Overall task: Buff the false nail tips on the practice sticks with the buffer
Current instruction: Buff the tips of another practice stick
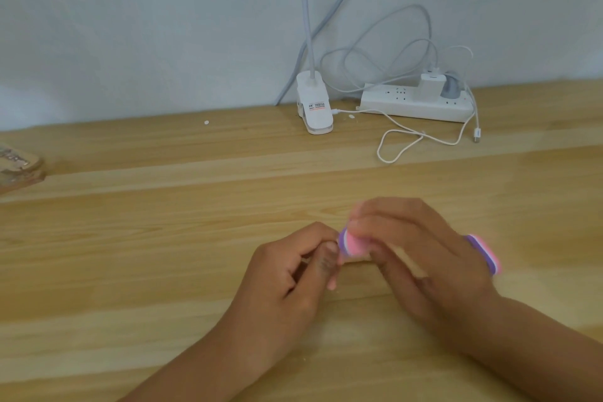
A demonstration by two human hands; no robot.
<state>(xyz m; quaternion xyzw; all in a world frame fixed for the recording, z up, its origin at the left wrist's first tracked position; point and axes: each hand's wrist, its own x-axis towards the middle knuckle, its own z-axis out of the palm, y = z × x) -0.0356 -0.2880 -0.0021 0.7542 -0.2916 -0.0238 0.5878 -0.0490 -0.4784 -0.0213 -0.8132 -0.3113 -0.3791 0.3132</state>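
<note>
Pink-and-purple foam buffer block is lying across the right hand, whose grip is wrapping round it so its rounded end is meeting the left hand; that grip is pinching something small, likely a practice stick, steadying it above the wooden desk

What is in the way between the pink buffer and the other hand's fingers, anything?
Nothing visible. The right hand holds the buffer, and its purple-pink end sits right beside the left hand's pinched fingertips, with no gap showing. The nail tip itself is hidden by fingers and blur.
</note>
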